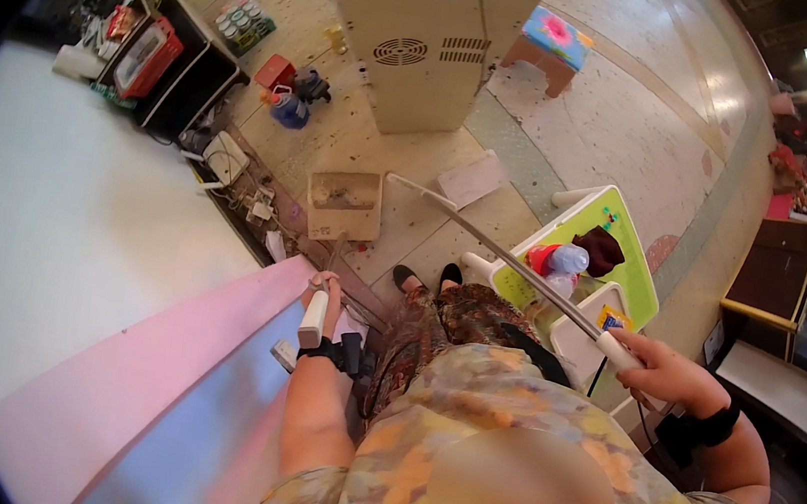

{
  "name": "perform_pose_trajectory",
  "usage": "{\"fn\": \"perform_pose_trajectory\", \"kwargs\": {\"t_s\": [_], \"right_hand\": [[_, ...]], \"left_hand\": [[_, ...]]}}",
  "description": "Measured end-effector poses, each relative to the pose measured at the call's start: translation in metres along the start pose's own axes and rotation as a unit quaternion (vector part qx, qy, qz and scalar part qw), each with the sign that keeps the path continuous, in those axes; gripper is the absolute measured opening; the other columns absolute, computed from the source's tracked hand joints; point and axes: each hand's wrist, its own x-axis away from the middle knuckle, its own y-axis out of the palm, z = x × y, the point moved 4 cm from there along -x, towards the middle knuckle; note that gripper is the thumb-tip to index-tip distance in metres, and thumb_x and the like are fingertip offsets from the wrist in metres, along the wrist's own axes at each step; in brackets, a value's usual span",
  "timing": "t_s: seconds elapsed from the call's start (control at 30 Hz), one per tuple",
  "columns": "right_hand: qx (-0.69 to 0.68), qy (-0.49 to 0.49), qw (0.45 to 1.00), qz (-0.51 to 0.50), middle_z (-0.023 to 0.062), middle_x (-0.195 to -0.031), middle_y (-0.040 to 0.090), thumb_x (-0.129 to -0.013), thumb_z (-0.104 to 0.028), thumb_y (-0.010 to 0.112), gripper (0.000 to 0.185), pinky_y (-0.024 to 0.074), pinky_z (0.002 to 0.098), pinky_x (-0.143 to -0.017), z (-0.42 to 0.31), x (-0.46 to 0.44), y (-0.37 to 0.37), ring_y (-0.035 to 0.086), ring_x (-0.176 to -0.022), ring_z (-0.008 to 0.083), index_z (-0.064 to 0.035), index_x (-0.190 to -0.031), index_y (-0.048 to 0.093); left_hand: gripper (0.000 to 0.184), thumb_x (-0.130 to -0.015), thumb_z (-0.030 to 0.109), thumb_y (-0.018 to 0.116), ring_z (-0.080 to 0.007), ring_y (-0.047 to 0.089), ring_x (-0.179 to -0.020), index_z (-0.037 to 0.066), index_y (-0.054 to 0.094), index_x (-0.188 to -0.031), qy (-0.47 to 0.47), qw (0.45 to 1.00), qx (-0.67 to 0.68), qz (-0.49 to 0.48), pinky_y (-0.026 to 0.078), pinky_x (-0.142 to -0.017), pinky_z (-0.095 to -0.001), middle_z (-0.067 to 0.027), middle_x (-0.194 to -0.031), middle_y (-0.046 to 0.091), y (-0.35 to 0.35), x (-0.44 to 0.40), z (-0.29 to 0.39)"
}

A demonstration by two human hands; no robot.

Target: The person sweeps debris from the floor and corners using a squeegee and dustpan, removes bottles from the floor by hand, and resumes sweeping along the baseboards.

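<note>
A metal pole [525, 272] is gripped by the right hand [663, 371], a dustpan's [343, 209] handle by the left hand [323, 287]. Both arms are held apart.

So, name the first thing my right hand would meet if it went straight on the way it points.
Probably the yellow packet, just past the knuckles of the right hand in the picture. The hand may be well above it, though, so it could pass over.

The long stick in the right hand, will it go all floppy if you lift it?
The long stick would probably stay stiff: its pole looks straight and metallic. It's likely fairly light, being so thin. Its far end might dip, because a white bar sits out there, away from the right hand.
</note>
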Motion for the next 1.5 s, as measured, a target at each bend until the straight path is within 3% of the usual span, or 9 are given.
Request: {"fn": "perform_pose_trajectory", "kwargs": {"t_s": [0.4,0.6,0.7,0.8,0.9,1.0,1.2,1.27,1.5], "right_hand": [[-0.235,-0.014,0.968,0.088,0.0023,-0.059,0.045,-0.075,-0.003,0.045,0.056,0.0379,0.0243,-0.037,0.044,-0.035,-0.013,0.045,-0.042,0.0108,-0.0066,-0.128,0.03],[-0.23,-0.016,0.967,0.109,0.0024,-0.06,0.046,-0.076,-0.005,0.046,0.049,0.0379,0.0236,-0.036,0.052,-0.055,-0.013,0.045,-0.042,0.0108,-0.006,-0.124,0.034],[-0.199,-0.008,0.974,0.109,0.0025,-0.06,0.046,-0.076,-0.005,0.046,0.046,0.0381,0.0239,-0.036,0.058,-0.071,-0.006,0.045,-0.042,0.0109,-0.006,-0.121,0.035],[-0.189,0.017,0.977,0.098,0.0023,-0.062,0.046,-0.076,-0.004,0.046,0.047,0.0389,0.0244,-0.037,0.055,-0.069,0.004,0.045,-0.044,0.0104,-0.0058,-0.121,0.035],[-0.145,-0.001,0.984,0.102,0.0039,-0.066,0.05,-0.074,-0.004,0.045,0.045,0.0405,0.0246,-0.043,0.047,-0.058,0.009,0.048,-0.049,0.0106,-0.0067,-0.119,0.039],[-0.136,-0.003,0.988,0.067,0.0038,-0.066,0.05,-0.074,-0.004,0.045,0.045,0.0406,0.0242,-0.043,0.039,-0.049,0.019,0.048,-0.048,0.0099,-0.0068,-0.118,0.04],[-0.182,-0.025,0.983,-0.008,0.0022,-0.067,0.05,-0.075,-0.005,0.046,0.048,0.0404,0.023,-0.042,0.019,-0.025,0.025,0.048,-0.049,0.0084,-0.0053,-0.122,0.038],[-0.205,-0.004,0.979,-0.017,0.0018,-0.068,0.05,-0.075,-0.006,0.047,0.052,0.0403,0.0224,-0.043,0.019,-0.016,0.025,0.048,-0.05,0.0083,-0.0065,-0.126,0.034],[-0.174,-0.016,0.983,0.063,0.0029,-0.067,0.05,-0.075,-0.005,0.048,0.054,0.0399,0.0234,-0.043,0.039,-0.018,0.007,0.048,-0.048,0.0092,-0.0059,-0.126,0.033]], "left_hand": [[0.006,-0.077,0.007,0.05,-0.0134,0.053,-0.061,0.004,0.056,-0.076,0.046,0.967,-0.165,-0.19,0.042,-0.058,-0.0256,-0.005,-0.069,0.055,0.023,-0.013,0.053],[0.009,-0.077,0.007,0.051,-0.0109,0.051,-0.067,0.004,0.058,-0.081,0.041,0.957,-0.147,-0.246,0.041,-0.061,-0.025,-0.0052,-0.07,0.055,0.049,-0.012,0.063],[0.008,-0.077,0.007,0.05,-0.0105,0.05,-0.064,0.004,0.058,-0.08,0.127,0.935,-0.211,-0.257,0.04,-0.058,-0.0253,-0.0043,-0.068,0.055,0.059,-0.014,0.069],[0.01,-0.079,0.008,0.049,-0.0115,0.05,-0.057,0.004,0.058,-0.08,0.104,0.93,-0.184,-0.301,0.039,-0.052,-0.0247,-0.0046,-0.064,0.055,0.069,-0.02,0.055],[0.008,-0.077,0.013,0.053,-0.0167,0.052,-0.058,0.007,0.057,-0.08,-0.086,0.931,-0.103,-0.34,0.042,-0.057,-0.0288,-0.0066,-0.064,0.055,0.074,-0.024,0.038],[0.008,-0.078,0.012,0.053,-0.0151,0.05,-0.055,0.006,0.057,-0.08,0.008,0.927,-0.137,-0.35,0.041,-0.054,-0.0289,-0.0059,-0.06,0.053,0.082,-0.02,0.055],[0.008,-0.08,0.011,0.05,-0.0108,0.046,-0.052,0.006,0.056,-0.078,-0.111,0.924,-0.087,-0.356,0.038,-0.049,-0.0271,-0.0025,-0.057,0.048,0.082,-0.027,0.037],[0.008,-0.08,0.011,0.05,-0.0093,0.044,-0.048,0.006,0.055,-0.078,0.207,0.907,-0.155,-0.333,0.037,-0.045,-0.0253,-0.0018,-0.056,0.048,0.082,-0.032,0.03],[0.007,-0.08,0.011,0.051,-0.0106,0.047,-0.053,0.006,0.056,-0.079,0.126,0.919,-0.154,-0.34,0.039,-0.049,-0.0258,-0.0032,-0.059,0.05,0.076,-0.028,0.033]]}}
